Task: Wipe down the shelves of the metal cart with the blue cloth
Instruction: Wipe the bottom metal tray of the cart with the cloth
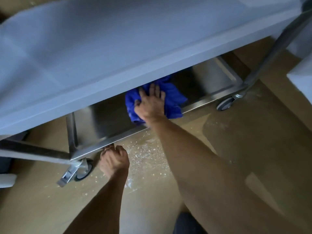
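Head view, looking down past our two bare arms at the metal cart (168, 129): we can read no brand, label or writing anywhere on it.

Its upper shelf (118, 48) fills the top of the view above both hands as a broad pale sheet of metal, blurred. Below it the lower shelf (104, 120) shows as a shallow steel tray with a raised lip along its near edge. A steel leg (71, 132) stands at the corner to the left of our left hand, with a caster wheel (83, 169) and its brake lever under it. A second wheel (225, 103) sits well to the right of our right hand, below a slanting grey upright (270, 51). The floor (253, 132) under us is tan and glossy, and a patch of pale specks (148, 154) lies scattered on it between our arms, just right of the left hand.

Our right hand (150, 105) lies palm down on the blue cloth (173, 98), fingers spread and nearly straight, pressing it onto the lower shelf. The cloth is bunched and spreads out beyond the hand on the left, right and far sides, partly tucked under the edge of the upper shelf.

Our left hand (113, 160) is low at the near lip of the lower shelf, fingers curled in a loose fist with the fingertips at the underside of the lip; whether they actually grip the lip we cannot tell.
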Available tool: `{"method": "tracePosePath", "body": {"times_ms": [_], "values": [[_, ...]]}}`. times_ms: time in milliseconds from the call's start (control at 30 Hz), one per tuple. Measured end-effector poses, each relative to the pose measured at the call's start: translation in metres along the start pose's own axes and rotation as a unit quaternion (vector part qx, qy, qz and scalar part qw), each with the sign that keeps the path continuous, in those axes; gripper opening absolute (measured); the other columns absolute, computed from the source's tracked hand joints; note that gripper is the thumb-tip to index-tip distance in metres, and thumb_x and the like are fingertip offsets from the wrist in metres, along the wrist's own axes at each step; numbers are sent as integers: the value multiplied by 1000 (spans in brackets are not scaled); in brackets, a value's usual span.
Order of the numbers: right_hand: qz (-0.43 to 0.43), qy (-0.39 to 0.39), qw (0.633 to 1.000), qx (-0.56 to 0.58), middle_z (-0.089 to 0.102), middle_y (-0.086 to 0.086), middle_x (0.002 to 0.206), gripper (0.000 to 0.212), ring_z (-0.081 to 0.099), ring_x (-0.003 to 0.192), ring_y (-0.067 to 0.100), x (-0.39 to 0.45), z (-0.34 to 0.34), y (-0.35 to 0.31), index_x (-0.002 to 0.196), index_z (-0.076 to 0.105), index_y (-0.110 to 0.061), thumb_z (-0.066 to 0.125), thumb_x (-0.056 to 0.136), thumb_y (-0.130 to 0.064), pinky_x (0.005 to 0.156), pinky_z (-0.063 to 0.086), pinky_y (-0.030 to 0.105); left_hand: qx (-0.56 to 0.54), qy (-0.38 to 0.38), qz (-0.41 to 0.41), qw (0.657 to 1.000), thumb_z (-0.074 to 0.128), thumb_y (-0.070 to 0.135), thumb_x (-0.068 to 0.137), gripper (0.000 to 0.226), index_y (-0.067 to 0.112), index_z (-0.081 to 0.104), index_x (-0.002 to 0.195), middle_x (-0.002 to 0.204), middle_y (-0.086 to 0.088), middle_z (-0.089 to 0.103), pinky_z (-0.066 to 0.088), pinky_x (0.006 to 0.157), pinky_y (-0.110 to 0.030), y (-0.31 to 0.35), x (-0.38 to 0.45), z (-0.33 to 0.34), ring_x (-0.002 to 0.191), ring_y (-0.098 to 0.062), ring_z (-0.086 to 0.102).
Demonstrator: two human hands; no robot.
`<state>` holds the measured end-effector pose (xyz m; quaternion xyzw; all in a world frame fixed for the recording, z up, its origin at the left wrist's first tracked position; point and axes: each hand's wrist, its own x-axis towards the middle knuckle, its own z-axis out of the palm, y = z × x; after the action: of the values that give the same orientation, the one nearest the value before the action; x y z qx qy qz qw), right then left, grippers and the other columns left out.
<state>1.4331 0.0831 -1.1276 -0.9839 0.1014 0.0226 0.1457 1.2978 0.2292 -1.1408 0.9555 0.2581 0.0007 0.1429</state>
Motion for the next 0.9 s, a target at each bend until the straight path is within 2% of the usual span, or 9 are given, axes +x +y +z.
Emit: {"method": "tracePosePath", "body": {"times_ms": [100, 200, 267, 333, 467, 567, 633, 767, 900], "values": [[-157, -43, 987, -10, 32, 14, 156, 57, 26, 143, 31, -38, 16, -54, 143, 46, -35, 48, 88, -51, 113, 18, 48, -62, 25, -34, 997, 37, 29, 101, 45, -5, 66, 94, 102, -28, 62, 45, 80, -44, 1, 0, 0, 96, -41, 59], [-177, -32, 983, -23, 32, 10, 156, 51, 26, 144, 29, -35, 17, -37, 144, 43, -37, 43, 95, -53, 115, 14, 51, -79, 12, -32, 996, 35, 26, 102, 46, -9, 63, 95, 105, -31, 59, 43, 82, -47, -6, 3, 3, 99, -42, 57], [-117, 13, 993, -16, 34, 9, 156, 50, 27, 144, 29, -21, 10, -10, 144, 43, -36, 39, 96, -52, 116, 10, 53, -79, 13, -16, 997, 36, 28, 102, 47, -9, 64, 91, 101, -33, 60, 44, 79, -46, -8, 5, 1, 95, -43, 58], [-16, 42, 999, -12, 36, 9, 156, 51, 27, 145, 29, -11, 0, 27, 144, 42, -36, 36, 96, -51, 116, 10, 54, -82, 16, -4, 996, 36, 28, 102, 47, -7, 65, 87, 96, -32, 61, 44, 75, -45, -6, 4, -1, 91, -43, 58], [185, 132, 974, 4, 30, 13, 159, 51, 20, 149, 32, 0, -23, 125, 146, 41, -34, 30, 100, -51, 116, 9, 55, -84, 9, -11, 996, 34, 23, 101, 44, -6, 65, 92, 96, -29, 59, 45, 73, -45, 2, -1, 3, 93, -41, 58], [269, 148, 950, 49, 16, 14, 163, 54, 7, 151, 33, 17, -44, 184, 151, 35, -32, 29, 101, -51, 118, 3, 56, -83, 8, -22, 996, 34, 22, 102, 43, -6, 65, 93, 96, -28, 57, 40, 68, -42, 4, -1, 5, 91, -40, 58], [289, 140, 945, 59, 13, 15, 164, 55, 6, 151, 34, 23, -53, 203, 152, 33, -30, 30, 101, -50, 118, 2, 57, -67, 11, -2, 998, 35, 24, 103, 43, -5, 65, 95, 96, -28, 58, 42, 69, -44, 1, 0, 7, 92, -41, 58], [248, 166, 954, 12, 31, 19, 157, 52, 24, 146, 35, 1, -28, 153, 145, 46, -26, 39, 96, -43, 116, 12, 57, -49, 10, 6, 999, 32, 28, 104, 46, -3, 65, 94, 95, -25, 59, 45, 70, -44, -6, 4, 9, 93, -39, 58], [52, 145, 988, -1, 53, 19, 138, 49, 45, 126, 38, -54, 11, 33, 127, 61, -25, 45, 88, -49, 104, 29, 55, -58, -9, -22, 998, 34, 31, 103, 46, -3, 65, 94, 98, -27, 61, 45, 73, -44, -11, 8, -2, 95, -40, 60]]}}
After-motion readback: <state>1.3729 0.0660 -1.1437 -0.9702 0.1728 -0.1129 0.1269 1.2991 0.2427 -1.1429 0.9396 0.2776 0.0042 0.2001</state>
